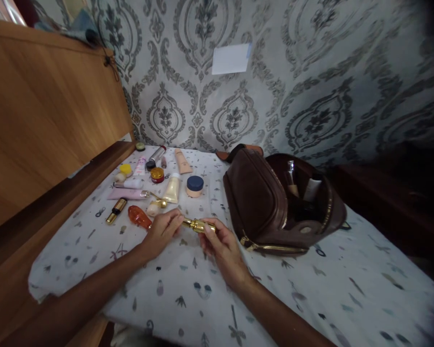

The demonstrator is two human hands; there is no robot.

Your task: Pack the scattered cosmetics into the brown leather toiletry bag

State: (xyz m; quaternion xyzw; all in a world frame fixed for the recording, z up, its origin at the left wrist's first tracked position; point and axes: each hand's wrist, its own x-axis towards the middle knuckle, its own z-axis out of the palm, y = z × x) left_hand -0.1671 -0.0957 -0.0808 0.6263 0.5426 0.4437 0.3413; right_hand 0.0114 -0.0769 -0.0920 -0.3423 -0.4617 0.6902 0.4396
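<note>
Between my two hands is a slim, shiny gold cosmetic tube (198, 225), lying nearly level above the cloth. My right hand (222, 248) is closed around its right end, thumb on top. The fingers of my left hand (163, 232) pinch the left end, partly covering it. An orange translucent bottle (139, 217) lies just behind my left hand. Beside it are a dark-and-gold tube (116, 211) and a cream tube (172, 188). A jar with a navy lid (195, 186) stands beyond my hands.
A brown zip bag (255, 197) stands open at the right, with bottles (312, 188) inside. Several more tubes and jars, among them an amber jar (157, 175) and a peach tube (183, 161), lie towards the wall. A wooden panel (50, 91) borders the left side.
</note>
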